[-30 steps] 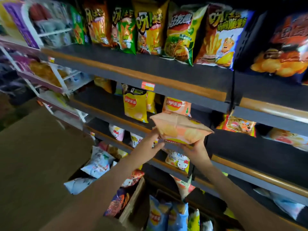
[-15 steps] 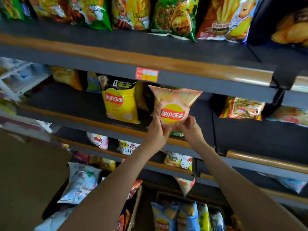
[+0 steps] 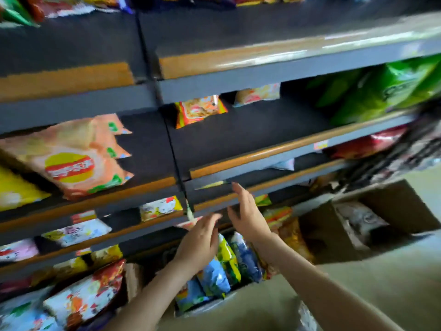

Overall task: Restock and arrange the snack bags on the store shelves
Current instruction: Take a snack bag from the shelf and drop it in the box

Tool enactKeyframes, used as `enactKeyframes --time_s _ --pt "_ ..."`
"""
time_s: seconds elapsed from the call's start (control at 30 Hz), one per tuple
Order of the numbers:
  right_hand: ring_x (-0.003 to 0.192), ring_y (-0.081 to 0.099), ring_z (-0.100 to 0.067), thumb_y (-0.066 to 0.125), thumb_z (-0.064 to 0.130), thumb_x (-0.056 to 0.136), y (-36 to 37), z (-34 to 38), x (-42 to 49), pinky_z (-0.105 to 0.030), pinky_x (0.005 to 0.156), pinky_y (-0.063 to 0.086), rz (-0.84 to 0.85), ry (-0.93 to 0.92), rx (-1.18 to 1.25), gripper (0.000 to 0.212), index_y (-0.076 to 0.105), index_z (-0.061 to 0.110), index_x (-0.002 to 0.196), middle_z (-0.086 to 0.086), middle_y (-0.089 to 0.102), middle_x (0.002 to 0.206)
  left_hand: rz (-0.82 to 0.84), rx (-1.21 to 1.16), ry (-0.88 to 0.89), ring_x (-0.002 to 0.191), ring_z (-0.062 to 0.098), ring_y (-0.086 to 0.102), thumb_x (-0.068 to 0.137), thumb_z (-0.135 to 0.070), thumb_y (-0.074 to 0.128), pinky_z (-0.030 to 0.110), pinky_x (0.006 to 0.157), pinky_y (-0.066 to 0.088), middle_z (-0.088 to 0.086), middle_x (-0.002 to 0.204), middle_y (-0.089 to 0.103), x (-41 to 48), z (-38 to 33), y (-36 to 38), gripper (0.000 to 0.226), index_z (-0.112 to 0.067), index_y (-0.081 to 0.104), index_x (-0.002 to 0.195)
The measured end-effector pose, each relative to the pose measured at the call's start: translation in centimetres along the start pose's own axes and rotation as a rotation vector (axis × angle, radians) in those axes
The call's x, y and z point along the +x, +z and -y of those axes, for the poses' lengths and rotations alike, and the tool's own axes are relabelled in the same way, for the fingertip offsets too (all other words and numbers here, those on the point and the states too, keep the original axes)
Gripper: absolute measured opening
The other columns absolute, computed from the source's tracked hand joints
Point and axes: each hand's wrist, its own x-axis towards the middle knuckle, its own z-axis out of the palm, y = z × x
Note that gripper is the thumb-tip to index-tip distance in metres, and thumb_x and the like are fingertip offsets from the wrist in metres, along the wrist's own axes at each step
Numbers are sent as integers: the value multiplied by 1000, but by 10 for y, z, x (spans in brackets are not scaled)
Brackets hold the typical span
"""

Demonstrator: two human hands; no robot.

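Several orange chip bags (image 3: 71, 158) stand in a row on the middle shelf (image 3: 250, 158) at the left, beside a yellow bag (image 3: 14, 192). My left hand (image 3: 198, 242) and my right hand (image 3: 245, 216) hover empty with straight fingers, palms facing each other, below that shelf. Under them an open cardboard box (image 3: 205, 304) on the floor holds blue and yellow-green snack bags (image 3: 226, 261). The view is blurred by head motion.
A second open cardboard box (image 3: 401, 206) with a silvery bag stands on the floor at the right. Green bags (image 3: 381, 91) fill the right of the middle shelf. Small orange packs (image 3: 200, 111) lie deeper on it. Lower shelves hold cartoon-print packs (image 3: 76, 231).
Both hands let go of the orange chip bag, which now stands on the middle shelf. The hands dropped down toward the floor box. The view swung right and down.
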Motion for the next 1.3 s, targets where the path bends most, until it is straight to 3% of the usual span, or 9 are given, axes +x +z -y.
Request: enactKeyframes --time_s 0.17,0.37,0.47,0.6,0.7,0.83,0.97,1.1,1.3 --pt "136 31 -29 56 14 89 -99 -162 -46 -31 108 24 -57 343 -87 70 21 6 149 -14 35 147 247 110 99 125 22 49 91 -30 33 20 101 29 5 137 50 75 -85 109 50 -13 45 137" --pt "130 38 -35 52 18 90 -209 -367 -105 -42 104 35 -27 619 -217 68 20 4 149 -17 37 144 358 212 18 128 20 44 99 -21 42 27 101 33 3 143 41 164 -181 273 46 -18 34 144" --pt "123 43 -43 56 6 85 -249 -455 -134 -45 102 38 -57 697 -201 67 27 -4 145 -25 42 137 420 198 -4 130 21 41 98 -15 42 25 105 30 5 144 38 199 -228 360 47 -13 34 144" --pt "126 38 -38 46 8 85 -263 -557 -165 -44 105 36 100 764 -255 71 16 -1 149 -21 34 143 497 202 6 128 25 42 96 -12 44 32 108 32 7 142 38 236 -269 463 47 -14 38 142" --pt "124 40 -39 45 5 90 -255 -605 -160 -43 101 37 121 782 -198 67 16 4 150 -20 36 140 514 235 64 127 24 41 96 -12 43 38 107 35 4 141 39 259 -276 525 47 -16 39 142" --pt "132 32 -31 47 9 93 -229 -653 -128 -39 104 38 218 729 -187 65 17 13 151 -11 30 147 478 394 92 131 19 35 99 -17 41 33 110 32 2 146 33 283 -263 578 48 -19 32 147" --pt "127 37 -29 48 6 93 -204 -688 -86 -39 97 42 262 635 -235 63 20 19 149 -9 37 140 410 633 149 137 19 30 100 -22 39 39 117 17 3 151 31 300 -239 600 50 -23 29 148" --pt "126 38 -29 49 8 94 -177 -719 -54 -40 94 43 260 619 -258 58 26 18 146 -9 40 137 311 730 227 134 23 41 92 -18 54 49 114 -5 9 138 50 320 -218 615 45 -19 50 137" --pt "118 46 -30 46 4 93 -150 -741 -32 -39 86 45 228 613 -307 45 40 13 137 -12 48 127 250 724 332 127 24 49 85 -12 63 49 111 -2 10 129 58 335 -200 629 42 -19 61 126"
